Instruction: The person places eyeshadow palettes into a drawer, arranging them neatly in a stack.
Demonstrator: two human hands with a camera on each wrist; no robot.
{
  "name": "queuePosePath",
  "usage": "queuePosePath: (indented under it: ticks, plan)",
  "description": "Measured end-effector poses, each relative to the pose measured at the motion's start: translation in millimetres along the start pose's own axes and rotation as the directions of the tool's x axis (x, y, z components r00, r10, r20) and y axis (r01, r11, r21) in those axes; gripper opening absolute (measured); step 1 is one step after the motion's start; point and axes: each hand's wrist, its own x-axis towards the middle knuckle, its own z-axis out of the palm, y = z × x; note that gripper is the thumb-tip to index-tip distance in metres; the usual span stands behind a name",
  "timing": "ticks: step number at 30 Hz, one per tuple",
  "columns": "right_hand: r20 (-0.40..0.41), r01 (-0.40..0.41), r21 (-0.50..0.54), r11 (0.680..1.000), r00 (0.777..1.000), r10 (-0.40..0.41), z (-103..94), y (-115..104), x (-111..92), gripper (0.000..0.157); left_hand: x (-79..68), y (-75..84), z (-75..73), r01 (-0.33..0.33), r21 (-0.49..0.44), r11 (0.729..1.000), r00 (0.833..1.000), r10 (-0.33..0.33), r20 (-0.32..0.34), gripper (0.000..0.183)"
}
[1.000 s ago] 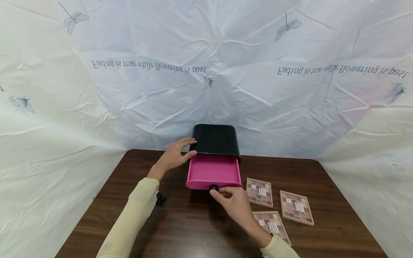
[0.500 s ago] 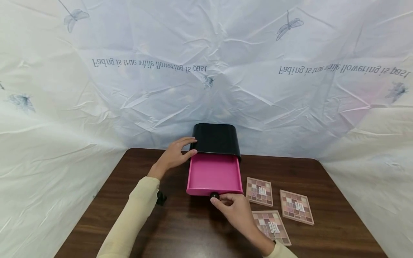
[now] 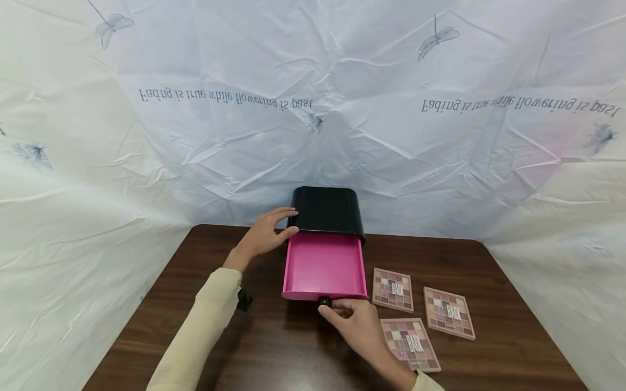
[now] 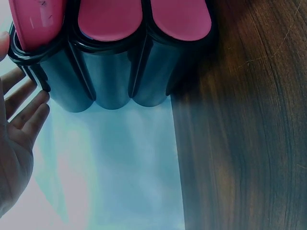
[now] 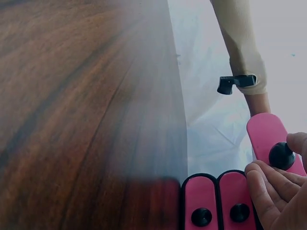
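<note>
A black cabinet with pink drawers stands at the back middle of the table. Its top drawer is pulled out far, and nothing lies on the visible pink floor of it. My right hand pinches the round black knob on that drawer's front between thumb and fingers. Against the cabinet's upper left side rests my left hand, its fingers extended along the wall and the thumb near the front edge. In the right wrist view, two lower drawers with their own knobs sit pushed in.
To the right of the cabinet, three flat eyeshadow palettes marked "BACK" lie on the dark wooden table: one nearest the drawer, one farther right, one beside my right forearm. A white printed sheet hangs behind and around.
The top drawer has slid out farther toward me, my right hand drawing back with its knob. My left hand has stayed at the cabinet's side. The palettes lie as before.
</note>
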Motion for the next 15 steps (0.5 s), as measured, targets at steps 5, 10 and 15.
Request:
queuePosePath:
  ticks: [5,10,15]
  plan:
    - [-0.001,-0.004,0.025,1.000,1.000,0.004,-5.0,0,-2,0.032,0.3,0.0,0.7,-0.002,-0.006,1.000,1.000,0.002,0.003,0.054]
    - [-0.014,-0.012,0.058,0.998,1.000,0.013,-22.3,-9,-11,0.017,0.2,-1.0,0.7,0.000,-0.013,1.000,1.000,0.000,0.002,0.054]
    - [-0.009,0.027,0.093,0.995,1.000,-0.027,-45.2,-18,-18,0.018,0.1,-2.2,1.8,-0.008,-0.006,1.000,1.000,0.008,-0.005,0.054]
